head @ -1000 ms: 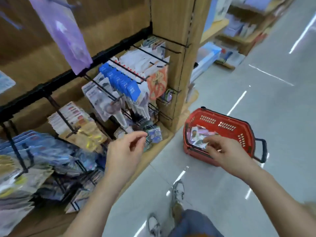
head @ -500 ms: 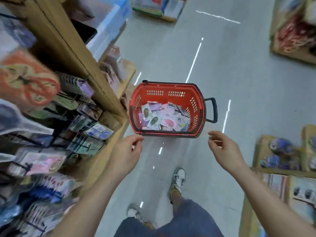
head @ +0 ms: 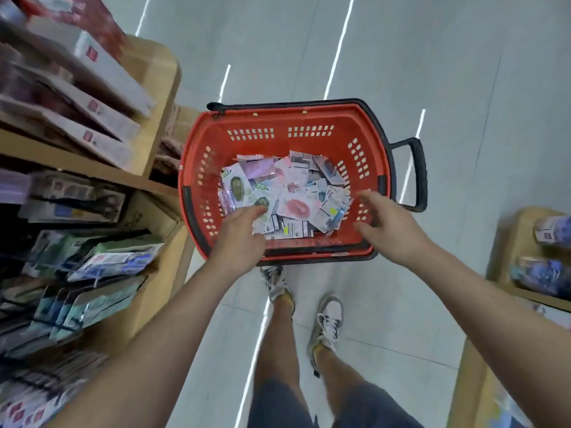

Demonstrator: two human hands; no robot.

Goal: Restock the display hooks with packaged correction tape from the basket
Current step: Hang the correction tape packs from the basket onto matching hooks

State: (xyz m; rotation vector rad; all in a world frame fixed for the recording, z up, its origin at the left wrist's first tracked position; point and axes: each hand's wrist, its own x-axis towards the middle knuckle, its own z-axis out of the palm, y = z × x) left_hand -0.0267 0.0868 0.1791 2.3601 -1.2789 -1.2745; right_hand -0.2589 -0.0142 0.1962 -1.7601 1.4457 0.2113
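1. Correction tape packs (head: 285,196): loose heap of flat carded packets, pink, white and green, lying across the bottom of the basket; print too blurred to read
2. Basket (head: 278,123): red plastic with slotted walls and black rim, standing on the floor directly ahead of both hands; a black handle (head: 412,174) juts from its side beyond the right hand
3. Left hand (head: 239,234): reaches over the near rim, fingers loosely spread and pointing down, fingertips (head: 259,210) at the near-left edge of the heap; whether they touch a packet cannot be told; nothing gripped
4. Right hand (head: 391,225): over the near-right corner of the basket, fingers apart and empty, the heap just to its left and slightly below
5. Floor (head: 463,88): pale glossy tile with long streaks of reflected ceiling light; two legs in dark shorts and worn sneakers (head: 327,322) stand just behind the basket
6. Display shelving (head: 154,143): light wood unit left of the left hand, holding boxed goods above and hanging packets (head: 102,261) on black hooks below
7. Second wooden shelf (head: 525,242): right of the right hand, stocked with blurred blue-purple items
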